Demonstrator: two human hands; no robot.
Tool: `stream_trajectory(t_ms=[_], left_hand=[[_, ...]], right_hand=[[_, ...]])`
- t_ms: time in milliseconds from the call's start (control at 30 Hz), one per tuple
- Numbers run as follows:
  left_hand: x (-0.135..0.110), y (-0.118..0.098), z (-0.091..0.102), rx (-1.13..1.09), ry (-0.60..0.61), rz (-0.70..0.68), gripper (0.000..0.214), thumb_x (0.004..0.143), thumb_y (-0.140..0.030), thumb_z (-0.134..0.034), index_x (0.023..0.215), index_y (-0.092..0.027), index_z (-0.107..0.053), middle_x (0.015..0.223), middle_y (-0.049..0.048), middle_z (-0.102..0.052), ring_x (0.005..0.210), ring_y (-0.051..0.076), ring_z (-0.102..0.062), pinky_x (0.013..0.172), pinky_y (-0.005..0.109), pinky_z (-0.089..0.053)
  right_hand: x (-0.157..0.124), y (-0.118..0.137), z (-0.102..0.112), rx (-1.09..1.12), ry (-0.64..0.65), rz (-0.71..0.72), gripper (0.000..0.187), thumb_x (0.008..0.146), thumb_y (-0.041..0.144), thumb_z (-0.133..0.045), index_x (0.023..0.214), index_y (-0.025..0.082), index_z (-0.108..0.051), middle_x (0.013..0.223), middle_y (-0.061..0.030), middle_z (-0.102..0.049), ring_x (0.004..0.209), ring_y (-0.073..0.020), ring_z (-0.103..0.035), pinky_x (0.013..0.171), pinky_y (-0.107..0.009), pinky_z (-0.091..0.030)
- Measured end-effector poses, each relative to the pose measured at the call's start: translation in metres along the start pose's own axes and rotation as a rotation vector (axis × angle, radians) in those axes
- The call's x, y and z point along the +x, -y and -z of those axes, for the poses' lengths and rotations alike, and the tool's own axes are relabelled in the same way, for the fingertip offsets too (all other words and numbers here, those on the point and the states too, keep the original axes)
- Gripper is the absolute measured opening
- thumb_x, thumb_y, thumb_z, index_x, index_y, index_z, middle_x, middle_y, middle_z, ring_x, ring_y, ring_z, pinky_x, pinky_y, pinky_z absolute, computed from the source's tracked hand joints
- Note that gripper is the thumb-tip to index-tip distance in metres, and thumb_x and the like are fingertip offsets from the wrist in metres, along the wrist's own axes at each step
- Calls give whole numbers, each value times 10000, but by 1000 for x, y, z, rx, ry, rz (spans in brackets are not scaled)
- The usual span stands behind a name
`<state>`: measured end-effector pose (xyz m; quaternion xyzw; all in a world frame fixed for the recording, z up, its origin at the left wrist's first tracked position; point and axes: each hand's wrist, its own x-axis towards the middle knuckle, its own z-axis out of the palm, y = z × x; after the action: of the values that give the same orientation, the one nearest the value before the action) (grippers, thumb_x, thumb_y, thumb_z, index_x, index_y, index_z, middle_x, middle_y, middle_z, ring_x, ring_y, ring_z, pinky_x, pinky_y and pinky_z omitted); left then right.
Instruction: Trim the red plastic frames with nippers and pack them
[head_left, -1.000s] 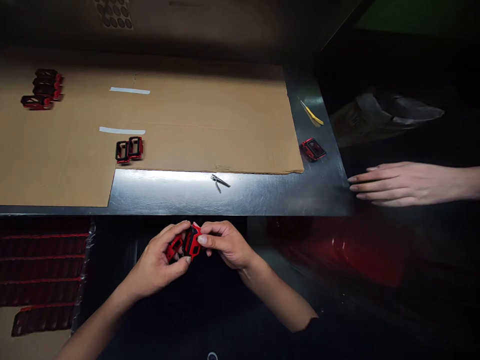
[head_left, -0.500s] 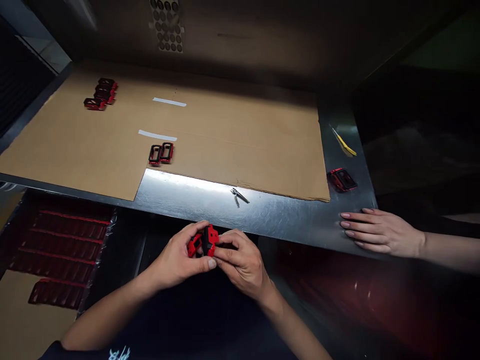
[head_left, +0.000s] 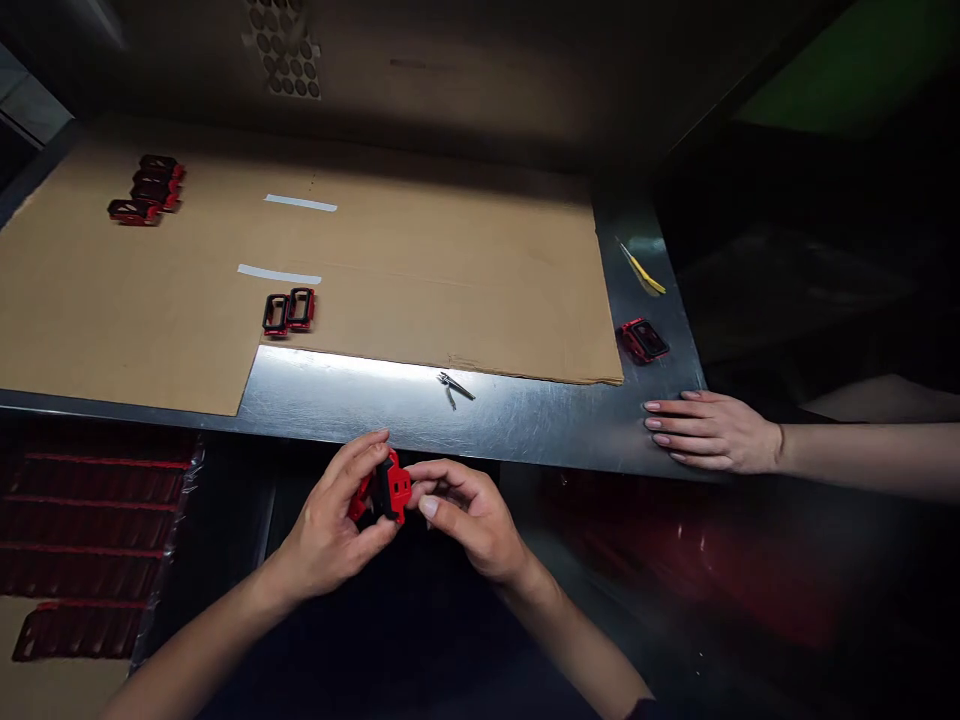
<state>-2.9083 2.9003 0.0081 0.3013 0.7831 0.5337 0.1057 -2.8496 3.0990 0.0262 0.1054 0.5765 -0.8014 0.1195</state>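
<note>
the worktop point(head_left: 337, 400) spans the view ahead of both hands, most of it under cardboard point(head_left: 450, 250). down to the left of the left hand, below the worktop's edge, sits a box point(head_left: 169, 545) with rows point(head_left: 90, 530) of dark red pieces packed side by side; the row nearest the body is shorter, with a brown sheet point(head_left: 64, 685) bare beside it. a co-worker's hand point(head_left: 712, 430) lies well to the right, at the worktop's edge. the left hand point(head_left: 330, 515) is clamped on a red and black part point(head_left: 394, 488), fingers on its far end, thumb on its near end, so its long axis runs roughly away from the body. the right hand point(head_left: 472, 510) is just right of it, facing the red side with two holes, thumb and forefinger parted; whether a fingertip touches is unclear. beyond the left hand, slightly left, stand two frames point(head_left: 289, 312); straight beyond the right hand lie nippers point(head_left: 456, 388).
</note>
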Motion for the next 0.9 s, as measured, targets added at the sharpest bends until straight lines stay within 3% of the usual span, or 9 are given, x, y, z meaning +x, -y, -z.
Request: stream_trajectory(t_ms=[133,267,600,900], left_hand=[[-1,3,-1,-25,37,20,753,843,-136,-672,1511,-319,-376,1505,101,-509,1401,232,-493,1152,437,-464],[-1,5,-2,-60,73,51,779,839,-151,-688,1524,-316,-356,1511,101,-514,1373,229,-529,1144,432,-475],[-1,1,0,-10,136,-58,777,855,-94,-620,1547,-288,-326,1508,133,-506,1395,255,-505,1129,481,-488],[-4,-1,6,36,177,-180,786,874,-81,-591,1579,-239,-283,1493,175,-508,1385,258,-512,1081,437,-532]], right_hand=[[-1,2,-4,26,14,-25,260,889,316,-725,1134,228,-731,963,-39,-749,809,-126,-669,691,-226,-512],[0,5,-6,53,-7,-75,200,872,282,-739,1055,201,-742,874,-19,-731,718,-97,-634,653,-217,-497],[4,10,-7,6,-71,-217,117,759,251,-751,813,152,-718,673,6,-680,599,-102,-604,563,-221,-449],[3,2,-2,109,0,-312,281,722,391,-841,723,143,-709,655,-19,-711,577,-110,-622,577,-232,-490]])
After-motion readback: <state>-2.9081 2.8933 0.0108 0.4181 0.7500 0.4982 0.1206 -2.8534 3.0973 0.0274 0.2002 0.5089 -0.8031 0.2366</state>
